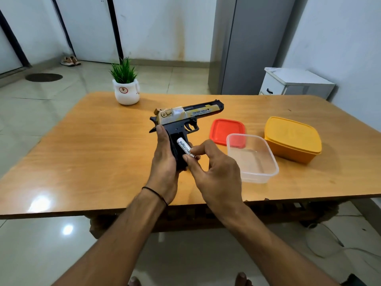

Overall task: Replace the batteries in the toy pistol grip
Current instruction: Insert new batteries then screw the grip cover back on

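A black and gold toy pistol (191,114) is held above the wooden table (92,153), barrel pointing right. My left hand (165,159) grips its black grip from the left, thumb up near the hammer. The grip's battery bay faces me and is open. A white battery (185,149) lies slanted in the bay, its lower end sticking out. My right hand (214,174) pinches that lower end between thumb and forefinger.
A clear plastic box (270,164) stands open just right of my hands, with its red lid (224,129) behind it. A shut yellow box (292,139) sits further right. A small potted plant (126,87) stands at the table's far edge.
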